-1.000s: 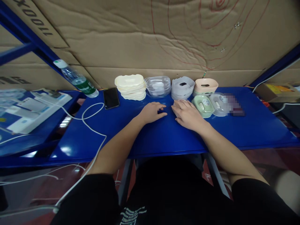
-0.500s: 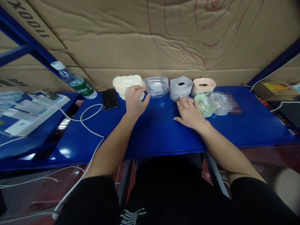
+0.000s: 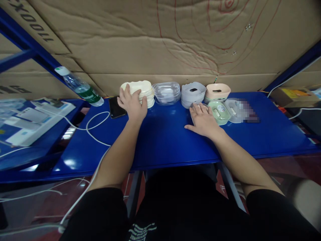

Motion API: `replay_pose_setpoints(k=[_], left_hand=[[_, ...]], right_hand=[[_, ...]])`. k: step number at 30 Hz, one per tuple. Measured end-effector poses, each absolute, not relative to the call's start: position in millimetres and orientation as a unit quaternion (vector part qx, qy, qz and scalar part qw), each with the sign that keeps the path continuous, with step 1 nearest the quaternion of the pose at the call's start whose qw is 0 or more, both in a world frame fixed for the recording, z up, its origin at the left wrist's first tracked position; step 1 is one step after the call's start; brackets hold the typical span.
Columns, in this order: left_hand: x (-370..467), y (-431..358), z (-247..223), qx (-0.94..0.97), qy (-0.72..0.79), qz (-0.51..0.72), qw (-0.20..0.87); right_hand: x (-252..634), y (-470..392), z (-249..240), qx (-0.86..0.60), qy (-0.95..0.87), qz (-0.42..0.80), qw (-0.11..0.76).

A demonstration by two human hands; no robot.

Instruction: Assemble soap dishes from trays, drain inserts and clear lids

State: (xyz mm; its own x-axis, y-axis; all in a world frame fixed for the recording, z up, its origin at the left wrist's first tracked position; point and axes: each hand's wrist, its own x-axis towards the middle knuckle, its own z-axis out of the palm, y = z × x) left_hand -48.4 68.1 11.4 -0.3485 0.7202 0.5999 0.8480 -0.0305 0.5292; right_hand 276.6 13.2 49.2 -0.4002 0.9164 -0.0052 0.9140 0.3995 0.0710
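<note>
My left hand (image 3: 134, 104) is at the front of a stack of cream plastic trays (image 3: 139, 86), fingers spread; whether they touch it I cannot tell. To the right of that stack stand nested clear plastic containers (image 3: 167, 92). My right hand (image 3: 203, 120) lies with fingers stretched, partly over a clear piece left of a green soap-dish-like lid (image 3: 220, 113). A similar clear lid (image 3: 234, 110) lies beside the green one. Behind my right hand are stacked grey containers (image 3: 192, 95) with an oval opening, and a peach container (image 3: 218, 91) on a green one.
A black phone (image 3: 116, 108) and a leaning water bottle (image 3: 85, 90) are at the left, near a looping white cable (image 3: 91, 129). Cardboard (image 3: 140, 43) walls the back of the blue table (image 3: 170, 144). A cardboard box (image 3: 297, 97) stands at the far right.
My left hand has moved left, from the right side of the cream stack to its front left, its fingers spreading. My right hand has stayed nearly in place.
</note>
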Motion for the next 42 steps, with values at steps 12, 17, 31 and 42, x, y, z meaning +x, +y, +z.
replay_pose_setpoints(k=[12, 17, 31, 42], left_hand=[[-52, 68, 20, -0.56, -0.704, -0.435, 0.037], [-56, 70, 20, -0.573, -0.702, -0.422, 0.036], [-64, 76, 17, -0.614, -0.657, -0.436, 0.033], [-70, 84, 12, -0.601, -0.657, -0.453, 0.051]], right_hand=[[279, 17, 42, 0.547, 0.836, 0.027, -0.006], [279, 17, 42, 0.546, 0.837, 0.032, -0.008], [280, 17, 43, 0.541, 0.84, 0.027, -0.004], [278, 15, 47, 0.545, 0.838, 0.031, 0.005]])
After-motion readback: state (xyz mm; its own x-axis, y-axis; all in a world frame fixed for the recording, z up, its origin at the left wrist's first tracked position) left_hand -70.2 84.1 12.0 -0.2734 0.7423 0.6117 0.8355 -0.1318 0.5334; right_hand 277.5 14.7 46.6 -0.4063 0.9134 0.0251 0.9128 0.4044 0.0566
